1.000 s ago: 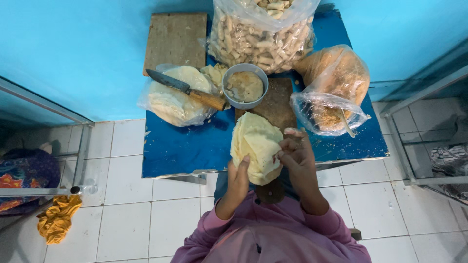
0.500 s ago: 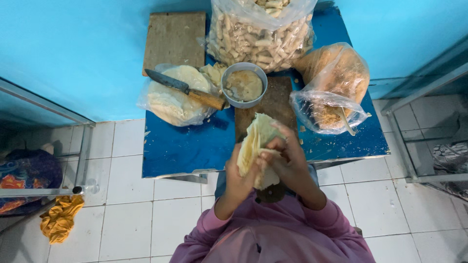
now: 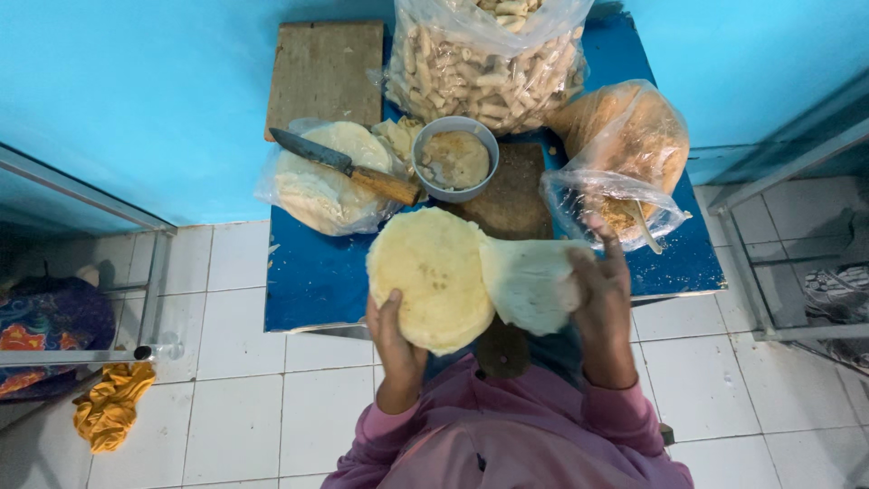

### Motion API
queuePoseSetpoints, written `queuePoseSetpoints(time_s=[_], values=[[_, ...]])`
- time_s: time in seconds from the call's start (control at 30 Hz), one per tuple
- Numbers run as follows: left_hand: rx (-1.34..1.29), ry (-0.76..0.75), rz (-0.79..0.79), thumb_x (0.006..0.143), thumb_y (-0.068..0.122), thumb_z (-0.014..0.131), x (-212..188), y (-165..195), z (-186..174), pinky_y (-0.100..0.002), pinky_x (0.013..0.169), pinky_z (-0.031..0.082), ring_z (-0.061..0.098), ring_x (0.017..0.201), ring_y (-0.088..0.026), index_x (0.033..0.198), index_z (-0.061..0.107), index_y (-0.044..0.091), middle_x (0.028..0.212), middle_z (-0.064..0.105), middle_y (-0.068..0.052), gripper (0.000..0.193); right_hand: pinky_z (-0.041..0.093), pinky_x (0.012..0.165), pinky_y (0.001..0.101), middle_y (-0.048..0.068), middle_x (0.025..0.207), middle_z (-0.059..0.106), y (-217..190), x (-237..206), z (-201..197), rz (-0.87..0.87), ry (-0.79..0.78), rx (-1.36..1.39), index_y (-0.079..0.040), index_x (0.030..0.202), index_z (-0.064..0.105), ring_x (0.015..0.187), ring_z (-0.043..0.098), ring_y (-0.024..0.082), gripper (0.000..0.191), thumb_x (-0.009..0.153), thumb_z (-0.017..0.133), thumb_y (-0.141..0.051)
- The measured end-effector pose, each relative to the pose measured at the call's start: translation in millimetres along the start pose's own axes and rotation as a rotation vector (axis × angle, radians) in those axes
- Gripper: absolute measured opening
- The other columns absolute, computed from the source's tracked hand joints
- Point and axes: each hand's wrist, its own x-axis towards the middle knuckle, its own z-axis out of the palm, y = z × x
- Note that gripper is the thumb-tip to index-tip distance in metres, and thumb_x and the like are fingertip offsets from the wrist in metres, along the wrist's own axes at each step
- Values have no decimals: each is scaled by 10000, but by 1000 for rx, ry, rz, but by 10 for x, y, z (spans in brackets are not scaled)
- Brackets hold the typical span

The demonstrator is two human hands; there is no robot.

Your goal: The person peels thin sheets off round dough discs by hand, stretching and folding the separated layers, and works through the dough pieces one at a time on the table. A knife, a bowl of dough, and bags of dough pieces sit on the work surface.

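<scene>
A round yellow wrapper [image 3: 433, 276] is pinched at its lower edge by the left hand [image 3: 394, 337]. A second, paler wrapper [image 3: 529, 282] is gripped by the right hand [image 3: 605, 299], fingers pressed on it. Both sheets are held touching, above the blue counter [image 3: 312, 272]; a bowl [image 3: 454, 159] and knife [image 3: 348, 167] lie beyond the grip.

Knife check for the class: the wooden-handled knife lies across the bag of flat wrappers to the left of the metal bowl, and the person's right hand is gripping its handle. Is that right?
Not quite. The knife does lie across the bag of flat wrappers left of the metal bowl, but no hand grips it. The head view shows the right hand holding a thin wrapper sheet.
</scene>
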Motion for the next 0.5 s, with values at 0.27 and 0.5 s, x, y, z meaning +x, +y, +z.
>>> queuePoseSetpoints(time_s=[0.27,0.5], values=[[-9,25,136,913,203,519,-1,470,-128,-471,1014,541,631,1215,-372,1466,459,-32,1374,595,-236,603,549,872,253,114,1279,623,-162,225,-102,-733,55,-511,-42,1527,417,1031,638,124,474,1101,574,94],[-24,85,228,921,198,527,28,594,-169,-483,1020,539,624,1226,-384,1471,443,-35,1382,581,-234,603,567,686,387,78,847,687,153,331,530,-748,-838,-1798,-130,1468,582,878,669,287,605,872,638,-40]])
